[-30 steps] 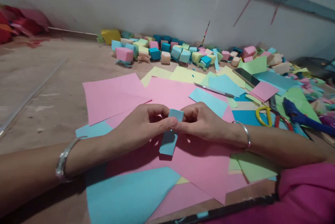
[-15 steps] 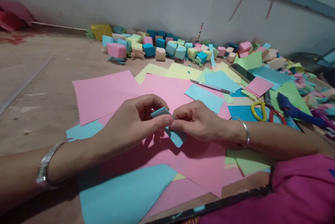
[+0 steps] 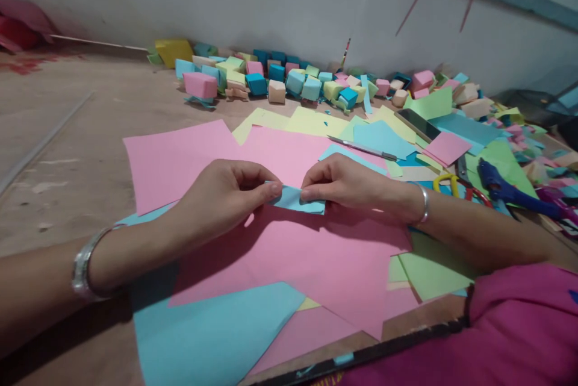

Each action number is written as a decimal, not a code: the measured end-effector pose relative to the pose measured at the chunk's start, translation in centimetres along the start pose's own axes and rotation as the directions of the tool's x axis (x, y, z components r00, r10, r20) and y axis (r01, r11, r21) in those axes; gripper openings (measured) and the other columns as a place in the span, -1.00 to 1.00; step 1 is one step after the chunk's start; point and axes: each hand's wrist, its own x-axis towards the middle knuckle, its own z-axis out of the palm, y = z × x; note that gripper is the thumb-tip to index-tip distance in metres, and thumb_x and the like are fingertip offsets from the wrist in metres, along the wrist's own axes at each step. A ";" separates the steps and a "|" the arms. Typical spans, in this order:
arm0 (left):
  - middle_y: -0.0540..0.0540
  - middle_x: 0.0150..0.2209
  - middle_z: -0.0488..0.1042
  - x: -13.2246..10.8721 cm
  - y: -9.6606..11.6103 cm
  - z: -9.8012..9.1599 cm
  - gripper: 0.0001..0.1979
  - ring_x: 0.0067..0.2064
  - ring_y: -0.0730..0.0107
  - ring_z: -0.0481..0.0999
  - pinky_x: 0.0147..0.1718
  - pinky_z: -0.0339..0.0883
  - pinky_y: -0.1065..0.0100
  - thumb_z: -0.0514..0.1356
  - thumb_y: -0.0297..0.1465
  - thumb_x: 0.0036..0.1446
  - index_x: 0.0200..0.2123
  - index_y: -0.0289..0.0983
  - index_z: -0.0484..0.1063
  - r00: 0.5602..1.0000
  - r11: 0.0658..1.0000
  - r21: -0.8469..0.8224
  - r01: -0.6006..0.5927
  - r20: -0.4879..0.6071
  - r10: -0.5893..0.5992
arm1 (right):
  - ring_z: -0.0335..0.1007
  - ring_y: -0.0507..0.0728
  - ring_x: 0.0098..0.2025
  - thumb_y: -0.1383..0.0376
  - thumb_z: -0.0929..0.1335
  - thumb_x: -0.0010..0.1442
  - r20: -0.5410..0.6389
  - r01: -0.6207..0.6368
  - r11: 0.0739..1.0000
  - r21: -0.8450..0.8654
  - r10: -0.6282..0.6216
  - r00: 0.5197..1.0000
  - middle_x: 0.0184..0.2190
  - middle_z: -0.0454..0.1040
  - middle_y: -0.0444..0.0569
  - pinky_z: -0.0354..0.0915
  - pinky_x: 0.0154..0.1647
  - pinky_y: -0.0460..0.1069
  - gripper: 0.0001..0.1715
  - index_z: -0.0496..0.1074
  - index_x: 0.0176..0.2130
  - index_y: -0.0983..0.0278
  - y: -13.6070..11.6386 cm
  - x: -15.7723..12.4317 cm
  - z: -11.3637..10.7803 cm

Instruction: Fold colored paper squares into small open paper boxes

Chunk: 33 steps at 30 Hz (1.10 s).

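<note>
A small folded strip of light blue paper (image 3: pixel 291 199) is held level between my two hands. My left hand (image 3: pixel 226 196) pinches its left end, thumb in front and fingers behind. Toward the strip's right end, my right hand (image 3: pixel 347 190) pinches it the same way. Both hands are just above a large pink sheet (image 3: pixel 280 259), on which their shadows fall. Under the right wrist lies a light blue paper piece (image 3: pixel 356 157), partly covered.
Along the wall stand several small folded paper boxes (image 3: pixel 256 83). A pen (image 3: pixel 361 148), a phone (image 3: pixel 418 125), scissors with yellow and red handles (image 3: pixel 447 184) and a blue glue gun (image 3: pixel 510 190) lie to the right. A light blue sheet (image 3: pixel 203 332) is in front.
The paper strip has turned from slanting downward to nearly level. My hands have moved slightly apart, and the right hand has shifted up a little.
</note>
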 end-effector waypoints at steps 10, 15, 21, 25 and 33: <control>0.11 -0.62 0.42 -0.3 -0.6 0.1 -0.88 -0.58 0.45 0.32 -0.52 0.13 0.40 0.14 -0.29 0.12 -0.32 -0.20 0.36 0.991 0.936 0.326 -0.134 0.029 0.132 | 0.20 -0.02 -0.47 0.37 0.34 0.20 -0.133 0.129 0.873 -0.470 -0.215 0.967 -0.49 0.42 -0.14 0.05 -0.42 -0.08 -0.96 0.40 -0.32 0.31 0.8 0.5 -0.2; 0.07 -0.58 0.37 0.0 -1.1 0.3 -0.89 -0.53 0.42 0.28 -0.45 0.06 0.35 0.09 -0.35 0.10 -0.40 -0.18 0.39 0.976 0.804 0.553 -0.220 0.135 0.174 | -0.02 0.01 -0.52 0.33 0.23 0.31 -0.026 0.135 0.545 -0.828 -0.278 0.960 -0.54 0.32 -0.12 -0.15 -0.45 -0.02 -0.85 0.36 -0.28 0.32 2.1 0.8 0.2; 0.00 -0.52 0.44 -0.3 -1.3 0.4 -0.83 -0.53 0.33 0.29 -0.49 -0.06 0.32 0.07 -0.29 0.14 -0.35 -0.14 0.44 0.979 0.667 0.718 -0.200 0.118 0.166 | -0.02 0.05 -0.46 0.40 0.15 0.36 0.002 0.181 0.346 -0.921 -0.460 0.888 -0.51 0.31 -0.07 -0.16 -0.40 0.02 -0.68 0.40 -0.34 0.32 1.8 0.4 1.1; -0.03 -0.52 0.46 -0.3 -1.4 0.5 -0.83 -0.53 0.31 0.30 -0.49 -0.08 0.31 0.07 -0.30 0.14 -0.35 -0.16 0.45 0.972 0.645 0.731 -0.223 0.120 0.200 | 0.09 0.08 -0.31 0.40 0.12 0.42 0.220 0.373 0.234 -0.898 -0.497 0.840 -0.31 0.40 0.02 -0.07 -0.32 0.03 -0.65 0.43 -0.24 0.33 0.1 -0.7 2.8; 0.02 -0.58 0.39 -0.5 -1.5 0.4 -0.84 -0.58 0.40 0.20 -0.52 -0.16 0.31 0.08 -0.38 0.12 -0.49 -0.18 0.37 0.958 0.600 0.753 -0.271 0.155 0.240 | 0.10 0.08 -0.34 0.39 0.17 0.41 0.344 0.413 0.288 -0.864 -0.261 0.902 -0.32 0.38 0.00 -0.11 -0.34 0.06 -0.63 0.44 -0.36 0.34 -1.8 -2.5 2.6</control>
